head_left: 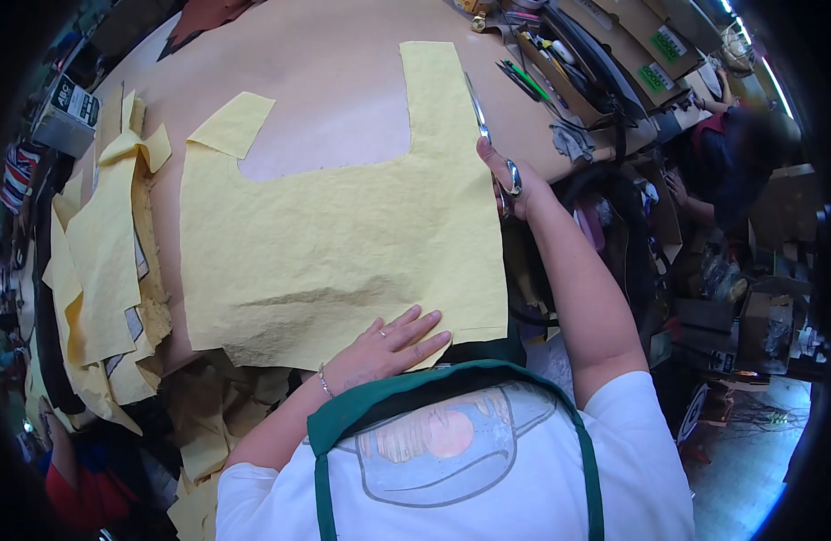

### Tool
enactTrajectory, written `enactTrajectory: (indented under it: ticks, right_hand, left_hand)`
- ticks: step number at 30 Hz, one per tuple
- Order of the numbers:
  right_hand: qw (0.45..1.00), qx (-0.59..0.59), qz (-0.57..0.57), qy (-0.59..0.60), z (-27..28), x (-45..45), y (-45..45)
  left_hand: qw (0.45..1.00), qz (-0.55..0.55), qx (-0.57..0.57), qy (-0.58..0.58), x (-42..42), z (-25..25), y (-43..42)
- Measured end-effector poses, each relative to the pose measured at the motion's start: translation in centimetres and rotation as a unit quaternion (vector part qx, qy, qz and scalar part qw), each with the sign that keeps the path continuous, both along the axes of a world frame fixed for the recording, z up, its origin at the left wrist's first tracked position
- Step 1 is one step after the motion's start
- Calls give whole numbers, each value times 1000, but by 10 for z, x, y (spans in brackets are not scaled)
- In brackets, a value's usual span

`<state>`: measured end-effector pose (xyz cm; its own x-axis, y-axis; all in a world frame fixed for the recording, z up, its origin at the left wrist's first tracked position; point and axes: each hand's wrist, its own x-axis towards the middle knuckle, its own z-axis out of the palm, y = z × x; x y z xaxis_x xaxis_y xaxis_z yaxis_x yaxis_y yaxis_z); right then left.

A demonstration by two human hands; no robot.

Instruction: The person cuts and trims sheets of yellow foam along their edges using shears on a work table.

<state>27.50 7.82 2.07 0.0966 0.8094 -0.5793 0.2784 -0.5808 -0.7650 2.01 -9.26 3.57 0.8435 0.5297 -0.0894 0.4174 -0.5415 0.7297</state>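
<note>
A large pale yellow sheet (343, 225) lies on the table, with a wide U-shaped cut-out at its far edge and a folded-over flap at its upper left. My left hand (388, 349) rests flat on the sheet's near edge, fingers spread, holding nothing. At the sheet's right edge, my right hand (507, 180) is closed round the handles of metal scissors (477, 108). The scissor blades point away from me, beside the sheet's upper right strip.
More yellow pieces (104, 261) are piled at the left. A tray of pens and tools (546, 68) stands at the back right near cardboard boxes (614, 36). A person (722, 162) is at the right, another (82, 478) at the lower left.
</note>
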Motion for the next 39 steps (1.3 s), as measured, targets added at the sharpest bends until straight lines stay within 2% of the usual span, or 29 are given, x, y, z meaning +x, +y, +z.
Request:
enactTrajectory:
  ticks: [13,39]
  right_hand:
    - [998,-51,-1,30,3,4,0]
    - [999,0,6,-34,8,-4,-5]
  left_hand:
    - [999,0,-33,0,-1,-5,0]
    - [1000,-1,-7,-11,-1,-3,0]
